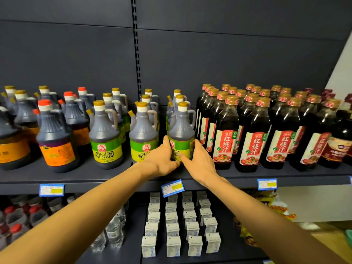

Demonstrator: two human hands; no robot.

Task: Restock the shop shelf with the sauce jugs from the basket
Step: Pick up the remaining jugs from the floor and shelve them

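A dark sauce jug (182, 128) with a green and yellow label and a gold cap stands at the front of the dark shelf (114, 178). My left hand (162, 159) grips its lower left side. My right hand (198, 159) holds its lower right side, thumb across the label. Two more green-label jugs (105, 136) (143, 130) stand to its left, with others lined up behind each. The basket is out of view.
Orange-label jugs (55, 138) fill the shelf's left part. Tall red-label dark bottles (225, 134) stand close on the right of the held jug. Below are small white cartons (172, 227), clear bottles (114, 231) and blue price tags (172, 187).
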